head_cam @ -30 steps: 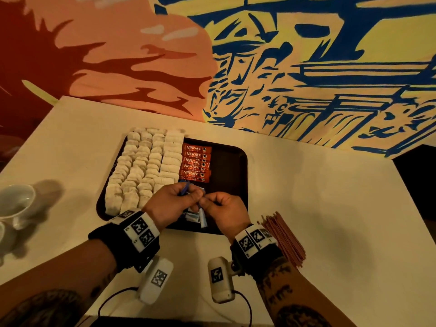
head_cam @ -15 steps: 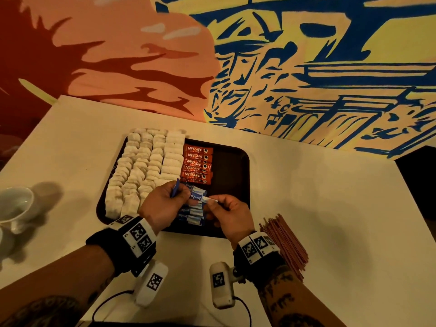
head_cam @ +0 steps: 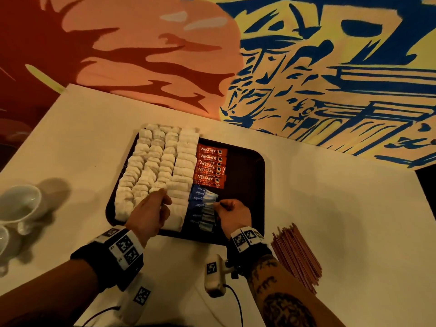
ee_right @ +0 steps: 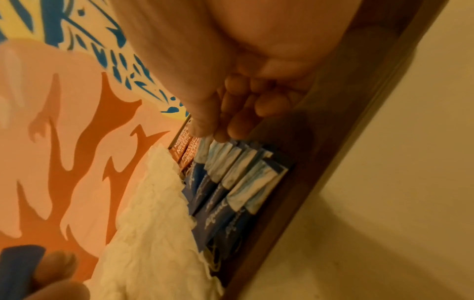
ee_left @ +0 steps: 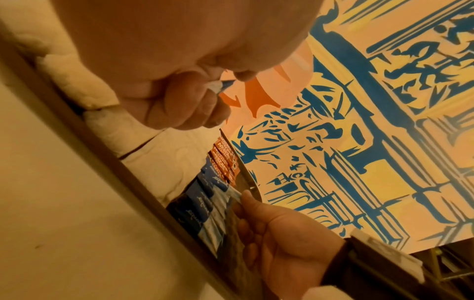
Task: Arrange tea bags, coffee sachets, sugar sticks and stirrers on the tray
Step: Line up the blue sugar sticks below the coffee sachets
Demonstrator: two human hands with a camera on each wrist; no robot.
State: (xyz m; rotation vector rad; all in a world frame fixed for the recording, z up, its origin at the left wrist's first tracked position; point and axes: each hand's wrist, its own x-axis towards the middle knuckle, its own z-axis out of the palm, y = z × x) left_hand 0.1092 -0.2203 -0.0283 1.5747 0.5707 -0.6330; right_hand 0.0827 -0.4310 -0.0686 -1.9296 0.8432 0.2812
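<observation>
White bench (head_cam: pixel 330 208), dark tray (head_cam: pixel 250 180): tea bags (head_cam: pixel 160 166), coffee sachets (head_cam: pixel 211 167) placed; right grip (head_cam: pixel 233 214) pinching sugar sticks (head_cam: pixel 203 208); left grip (head_cam: pixel 151 212) holding spare; stirrers (head_cam: pixel 297 253) beside tray, pending.

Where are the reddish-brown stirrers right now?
In the head view the bundle of thin reddish-brown stirrers lies on the white table, off the dark tray, past its near right corner and beside the right wrist.

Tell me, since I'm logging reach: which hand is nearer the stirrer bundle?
Right. The right hand is over the tray's near right part, beside the stirrer bundle on the table; the left hand is farther, over the tea bags.
</observation>
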